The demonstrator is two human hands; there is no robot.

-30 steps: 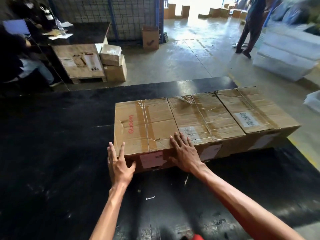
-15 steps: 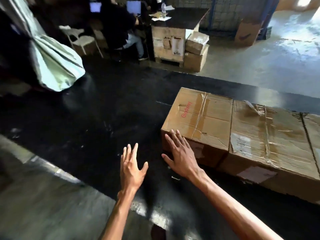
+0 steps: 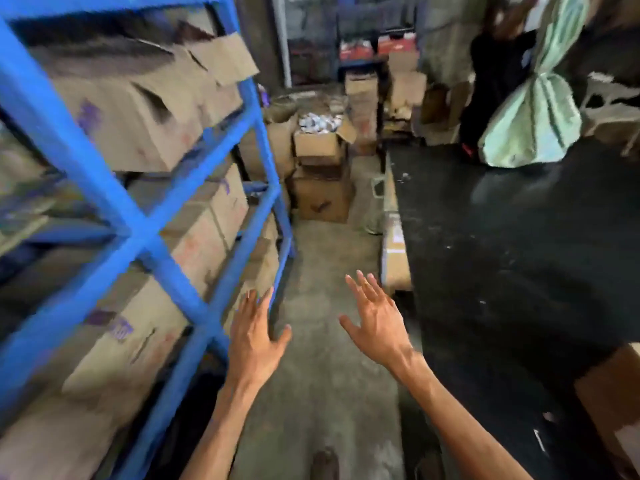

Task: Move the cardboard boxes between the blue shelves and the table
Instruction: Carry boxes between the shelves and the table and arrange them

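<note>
Cardboard boxes (image 3: 145, 109) on blue shelves (image 3: 138, 233), black table (image 3: 519, 254) right

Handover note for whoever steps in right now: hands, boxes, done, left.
Left hand: open, empty, raised in the aisle near the blue shelves.
Right hand: open, empty, beside the black table.
Boxes: cardboard boxes on the shelves, several tiers, picture blurred. One box corner shows at the table's near right edge.
Done: nothing in hand; no way to tell how many boxes are already on the table.
Left: probably take a box from the shelves and carry it to the table.
</note>
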